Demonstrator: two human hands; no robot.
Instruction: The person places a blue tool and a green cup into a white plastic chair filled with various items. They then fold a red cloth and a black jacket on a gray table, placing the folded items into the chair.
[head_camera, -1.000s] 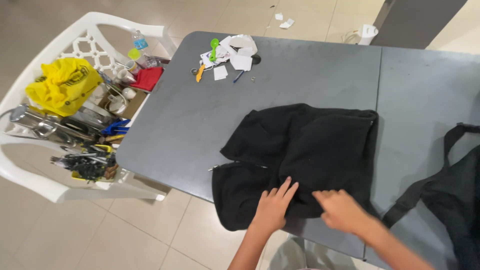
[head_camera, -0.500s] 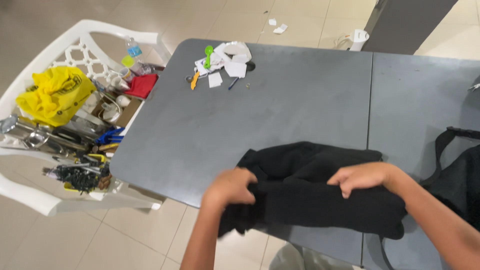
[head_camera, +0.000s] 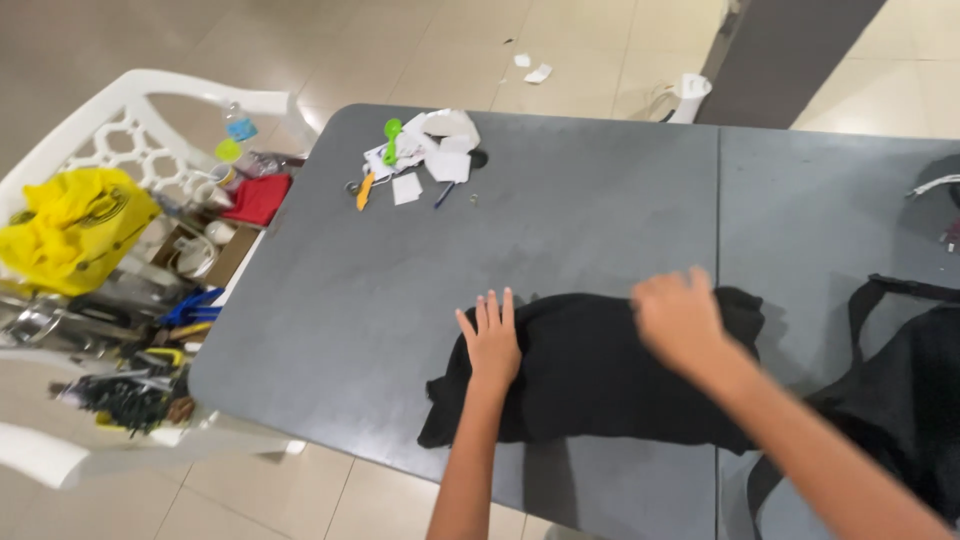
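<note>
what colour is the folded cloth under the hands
Plain black, no pattern visible: the folded fabric garment on the grey table, seen in the head view.

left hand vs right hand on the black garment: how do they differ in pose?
The left hand lies flat with fingers spread on the left end of the black garment; the right hand is over its upper right part. The left hand is sharp; the right hand is motion-blurred, so its contact is unclear. Both are bare and empty, over the same garment on the grey table.

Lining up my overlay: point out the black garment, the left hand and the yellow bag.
black garment (head_camera: 590, 380), head view, on its folded middle.
left hand (head_camera: 492, 345), head view, on the back of the hand.
yellow bag (head_camera: 70, 230), head view, on its crumpled front.
</note>
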